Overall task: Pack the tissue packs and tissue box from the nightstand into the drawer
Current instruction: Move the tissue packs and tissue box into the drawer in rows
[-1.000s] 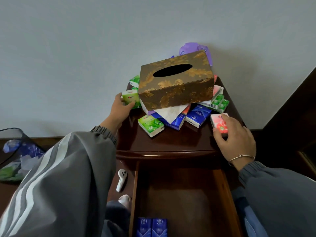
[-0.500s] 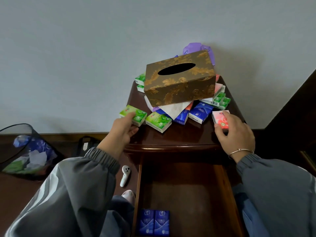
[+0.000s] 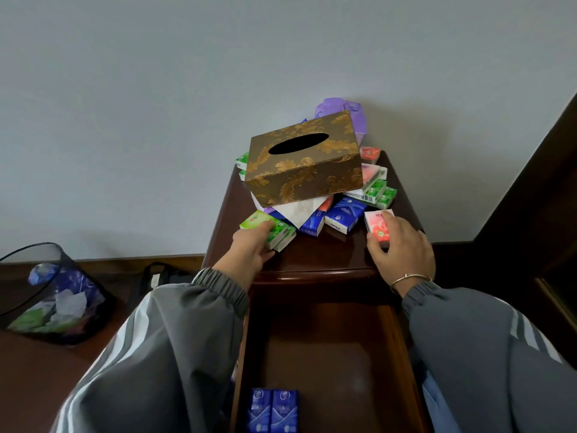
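Head view: left hand (image 3: 252, 246), arm reaching forward, pinches a green tissue pack (image 3: 271, 225) at the pile's (image 3: 343, 215) near-left edge; right hand (image 3: 403, 246), fingers curled, grips a pink tissue pack (image 3: 378, 227) near right on the nightstand (image 3: 327, 258). Tissue box (image 3: 304, 159) tops the pile; the open drawer (image 3: 327, 354) holds two blue packs (image 3: 272, 410).

1. I see the brown-and-gold tissue box (image 3: 304, 160) sitting tilted on a heap of packs at the back of the nightstand (image 3: 327, 257).
2. Green packs (image 3: 276, 233) lie at the heap's front left, a pink pack (image 3: 377, 228) at the front right, and blue packs (image 3: 343, 215) between them.
3. The drawer (image 3: 327, 354) stands open, with two dark-blue packs (image 3: 271, 410) side by side at its near end.
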A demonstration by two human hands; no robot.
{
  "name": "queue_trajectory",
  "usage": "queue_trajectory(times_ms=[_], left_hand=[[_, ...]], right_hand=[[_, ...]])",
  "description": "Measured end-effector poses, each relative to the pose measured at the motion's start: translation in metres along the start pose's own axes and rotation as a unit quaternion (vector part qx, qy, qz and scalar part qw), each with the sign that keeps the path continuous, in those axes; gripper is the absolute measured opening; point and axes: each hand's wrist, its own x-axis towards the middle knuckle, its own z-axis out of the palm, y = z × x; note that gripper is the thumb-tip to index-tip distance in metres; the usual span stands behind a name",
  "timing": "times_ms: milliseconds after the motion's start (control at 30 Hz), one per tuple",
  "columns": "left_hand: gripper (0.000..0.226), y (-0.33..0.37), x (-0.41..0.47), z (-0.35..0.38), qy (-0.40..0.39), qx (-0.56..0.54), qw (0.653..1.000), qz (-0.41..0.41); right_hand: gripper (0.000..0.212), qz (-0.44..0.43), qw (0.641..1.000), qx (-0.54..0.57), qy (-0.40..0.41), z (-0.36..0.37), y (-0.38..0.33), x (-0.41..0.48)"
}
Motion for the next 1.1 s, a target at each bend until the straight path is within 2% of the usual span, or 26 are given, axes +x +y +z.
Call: queue_trajectory(times_ms=[167, 267, 367, 600, 800, 900, 967, 1033, 1100], left_hand=[[0.071, 0.006, 0.002, 0.015, 0.045, 0.010, 0.999, 0.000], [0.068, 0.013, 0.002, 0.021, 0.067, -0.063, 0.995, -0.026], [0.085, 0.015, 0.001, 0.023, 0.088, -0.047, 0.994, -0.031], [0.072, 0.017, -0.003, 0.014, 0.018, -0.014, 0.999, -0.035], [0.063, 0.016, -0.005, 0.010, -0.026, -0.040, 0.998, -0.042], [0.065, 0.012, -0.005, 0.011, -0.017, -0.071, 0.997, -0.026], [0.074, 0.008, -0.005, 0.009, 0.007, -0.081, 0.997, -0.011], [0.078, 0.005, -0.005, 0.003, 0.014, -0.078, 0.997, 0.004], [0.075, 0.005, -0.004, -0.007, -0.004, -0.085, 0.996, 0.012]], right_hand=[[0.056, 0.004, 1.000, 0.005, 0.003, 0.001, 0.000, 0.000], [0.056, 0.005, 1.000, 0.007, -0.001, 0.001, 0.001, 0.000], [0.056, 0.003, 1.000, 0.006, -0.002, 0.001, 0.001, 0.000], [0.054, -0.001, 1.000, -0.001, 0.006, 0.001, 0.000, -0.001], [0.060, -0.016, 1.000, -0.014, 0.020, 0.002, 0.003, 0.000], [0.067, -0.015, 1.000, -0.009, 0.013, 0.000, 0.004, 0.000], [0.070, -0.007, 1.000, 0.023, 0.020, -0.006, 0.003, 0.000], [0.070, 0.002, 0.993, 0.099, 0.063, -0.017, -0.003, 0.001], [0.063, -0.038, 0.982, 0.140, 0.123, -0.035, -0.017, 0.010]])
